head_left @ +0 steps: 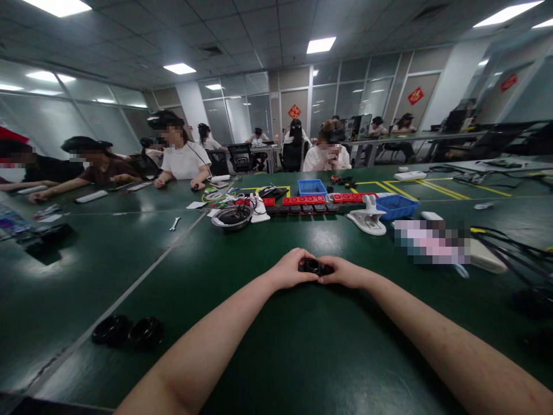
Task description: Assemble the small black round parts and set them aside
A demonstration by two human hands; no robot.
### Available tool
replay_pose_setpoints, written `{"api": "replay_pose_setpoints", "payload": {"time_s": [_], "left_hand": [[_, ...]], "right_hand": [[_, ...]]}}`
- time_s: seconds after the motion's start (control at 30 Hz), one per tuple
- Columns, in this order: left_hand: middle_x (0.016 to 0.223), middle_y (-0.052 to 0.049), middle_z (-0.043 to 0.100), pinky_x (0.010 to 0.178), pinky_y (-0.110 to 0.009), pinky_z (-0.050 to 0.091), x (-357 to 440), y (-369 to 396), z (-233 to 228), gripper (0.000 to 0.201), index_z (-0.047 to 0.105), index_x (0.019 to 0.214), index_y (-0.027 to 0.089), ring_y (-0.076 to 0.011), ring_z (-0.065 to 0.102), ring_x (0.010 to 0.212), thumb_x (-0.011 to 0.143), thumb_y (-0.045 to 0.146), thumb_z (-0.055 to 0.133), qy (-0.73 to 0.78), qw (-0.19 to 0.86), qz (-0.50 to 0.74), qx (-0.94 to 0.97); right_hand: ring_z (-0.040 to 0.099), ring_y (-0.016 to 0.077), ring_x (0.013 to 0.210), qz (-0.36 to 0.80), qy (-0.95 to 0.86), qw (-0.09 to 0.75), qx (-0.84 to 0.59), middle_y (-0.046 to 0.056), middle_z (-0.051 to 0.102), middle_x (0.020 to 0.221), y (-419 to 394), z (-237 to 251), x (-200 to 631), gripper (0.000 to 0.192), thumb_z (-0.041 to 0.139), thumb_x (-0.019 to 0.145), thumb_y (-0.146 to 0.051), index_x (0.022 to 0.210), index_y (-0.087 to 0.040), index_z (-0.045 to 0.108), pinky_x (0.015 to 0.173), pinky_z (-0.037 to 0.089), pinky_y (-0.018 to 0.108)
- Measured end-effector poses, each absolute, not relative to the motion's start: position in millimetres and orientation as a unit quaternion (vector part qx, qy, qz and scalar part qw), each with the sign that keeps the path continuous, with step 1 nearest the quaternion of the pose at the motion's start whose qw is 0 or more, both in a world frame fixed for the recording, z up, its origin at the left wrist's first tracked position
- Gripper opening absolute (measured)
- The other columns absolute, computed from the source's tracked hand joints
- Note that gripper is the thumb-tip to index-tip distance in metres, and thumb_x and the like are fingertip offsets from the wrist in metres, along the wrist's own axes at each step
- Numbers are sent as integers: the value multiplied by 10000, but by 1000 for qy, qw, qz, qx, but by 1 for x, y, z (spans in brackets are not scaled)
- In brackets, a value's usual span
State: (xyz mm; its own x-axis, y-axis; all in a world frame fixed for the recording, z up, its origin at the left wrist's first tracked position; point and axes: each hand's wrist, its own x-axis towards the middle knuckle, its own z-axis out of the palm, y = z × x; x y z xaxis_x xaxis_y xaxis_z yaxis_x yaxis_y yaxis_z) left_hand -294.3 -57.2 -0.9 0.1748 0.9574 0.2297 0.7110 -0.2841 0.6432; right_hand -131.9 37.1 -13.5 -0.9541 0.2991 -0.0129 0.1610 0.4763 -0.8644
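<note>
Both my arms stretch forward over the dark green table [302,346]. My left hand [290,269] and my right hand [345,272] meet in the middle and together grip a small black round part [313,266] with a ring-shaped opening. The fingers of both hands close around its sides, and the part rests low, near the table surface. Two black ring-shaped parts [127,331] lie side by side on the table at my near left, well apart from my hands.
Beyond my hands are a metal bowl [232,217], red and black trays [305,200], two blue bins [395,206], a white clamp stand [368,218] and a small wrench [174,223]. Cables [510,242] lie at the right. Several people sit along the far and left sides.
</note>
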Motion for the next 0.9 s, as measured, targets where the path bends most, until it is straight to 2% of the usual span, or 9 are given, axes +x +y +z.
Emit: {"api": "replay_pose_setpoints", "payload": {"time_s": [0.43,0.7,0.8,0.9], "left_hand": [[852,-17,467,636,-233,387,-292,-59,1,393,498,913,181,-127,446,745,598,395,598,570,193,306,738],[857,-28,471,630,-244,392,-286,-62,1,418,500,898,176,-135,460,738,582,431,599,612,166,301,712],[853,-27,476,636,-257,392,-282,-64,1,414,499,892,183,-148,470,748,579,436,598,636,146,292,699],[863,-31,481,674,-270,385,-276,-65,1,390,496,883,184,-162,478,783,587,417,597,672,114,290,672]], "right_hand": [[498,166,826,496,-853,73,-147,31,555,921,39,-17,-132,390,584,627,-237,997,-144,500,715,379,277],[492,138,726,476,-858,85,-174,8,543,805,38,-16,-132,354,600,600,-264,917,-141,502,623,371,239],[476,116,661,452,-865,96,-194,-14,520,731,36,-18,-133,329,618,573,-278,848,-147,493,570,353,214],[446,104,596,372,-878,140,-266,-28,488,652,29,-24,-139,324,642,529,-314,750,-157,464,508,313,197]]}}
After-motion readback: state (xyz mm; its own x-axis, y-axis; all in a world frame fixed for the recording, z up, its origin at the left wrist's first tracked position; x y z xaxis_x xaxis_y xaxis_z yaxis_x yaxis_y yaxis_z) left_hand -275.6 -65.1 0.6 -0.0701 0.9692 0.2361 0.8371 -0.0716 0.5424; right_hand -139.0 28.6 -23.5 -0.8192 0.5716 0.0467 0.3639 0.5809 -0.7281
